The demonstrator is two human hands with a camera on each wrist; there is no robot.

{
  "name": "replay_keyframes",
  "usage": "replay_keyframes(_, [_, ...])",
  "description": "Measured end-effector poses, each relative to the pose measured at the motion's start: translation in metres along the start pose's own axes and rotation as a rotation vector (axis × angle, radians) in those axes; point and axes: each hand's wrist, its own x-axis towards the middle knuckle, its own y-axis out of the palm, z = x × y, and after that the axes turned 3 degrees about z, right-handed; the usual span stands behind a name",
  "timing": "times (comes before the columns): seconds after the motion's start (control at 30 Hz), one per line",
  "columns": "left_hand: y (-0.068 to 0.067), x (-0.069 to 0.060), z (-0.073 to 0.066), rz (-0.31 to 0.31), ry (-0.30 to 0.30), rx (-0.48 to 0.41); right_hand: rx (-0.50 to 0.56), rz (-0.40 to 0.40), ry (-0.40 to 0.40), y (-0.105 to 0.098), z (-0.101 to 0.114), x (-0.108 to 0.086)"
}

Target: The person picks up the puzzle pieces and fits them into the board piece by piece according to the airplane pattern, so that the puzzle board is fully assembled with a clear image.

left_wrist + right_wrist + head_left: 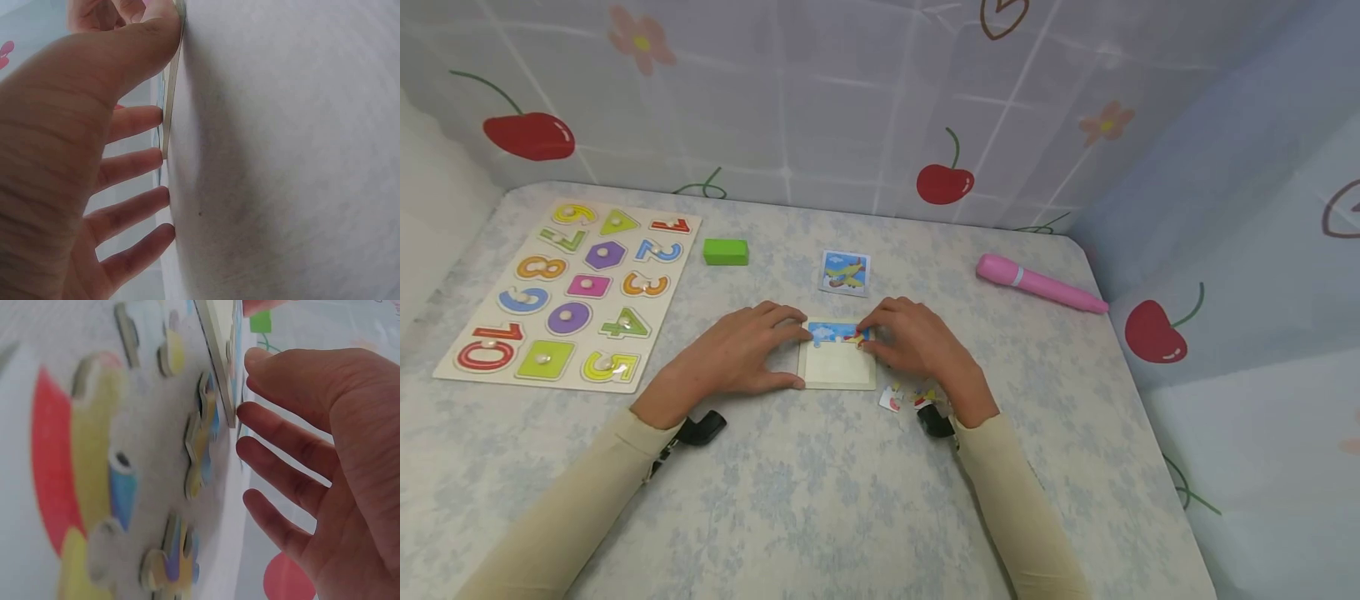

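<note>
A small wooden puzzle tray [838,377] lies flat, with blue sky pieces [823,332] along its top. My left hand [737,348] touches the tray's left side, thumb at the lower corner and fingertips higher up; the left wrist view shows those fingers spread and fairly straight. At the tray's upper right, my right hand [913,337] pinches a red-and-yellow piece [854,338] between thumb and index finger, partly covering it. Loose pieces lie below that hand, among them a white-and-pink one [891,397]; several show close up in the right wrist view.
Behind the tray lies an airplane picture card [845,272]. A green block [726,252] and a number-and-shape board [655,333] are to the left. A pink pen-shaped object [1041,284] lies at the right, near the table's edge. A patterned curtain hangs behind.
</note>
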Motion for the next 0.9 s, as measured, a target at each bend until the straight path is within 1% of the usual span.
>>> replay_keyframes(0.37, [-0.001,0.0,0.001,0.005,-0.002,0.002,0.041,0.026,0.073,-0.008,-0.005,-0.009])
replay_keyframes(0.53, [-0.001,-0.001,0.001,0.01,-0.003,0.001,0.04,0.028,0.083,-0.009,-0.009,-0.014])
replay_keyframes(0.77, [0.0,-0.001,0.002,-0.003,0.006,-0.004,0.036,0.04,0.093,-0.009,-0.018,-0.024])
replay_keyframes(0.9, [0.0,0.0,0.001,0.004,0.005,-0.011,0.047,0.035,0.092,-0.009,-0.021,-0.028])
